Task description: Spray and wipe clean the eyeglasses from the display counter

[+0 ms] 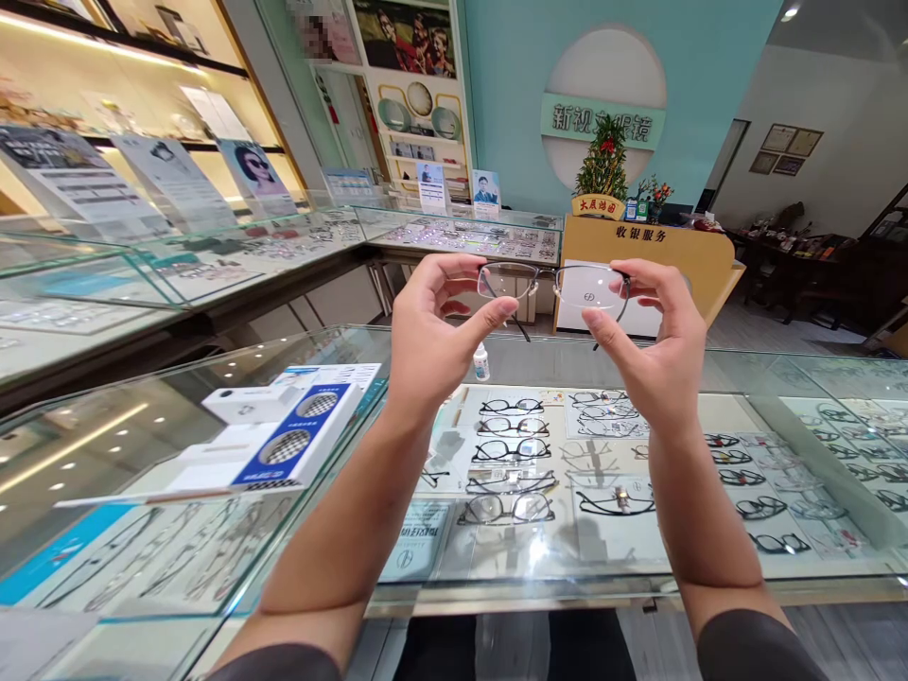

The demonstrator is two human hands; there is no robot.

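- Left hand (438, 331) pinching one end of thin dark-framed, clear-lensed eyeglasses (546, 272).
- Right hand (661, 333) pinching opposite end.
- Eyeglasses held above transparent glass-topped desk (546, 364).

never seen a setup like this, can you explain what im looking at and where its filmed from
There's no machine here: this single picture comes from a camera worn on a person's head, looking forward and down at their own bare hands. The left hand and right hand hold up a pair of glasses, one at each side. Below is a glass display case with rows of eyeglass frames inside. A small white bottle and a blue-and-white package appear to sit on top.
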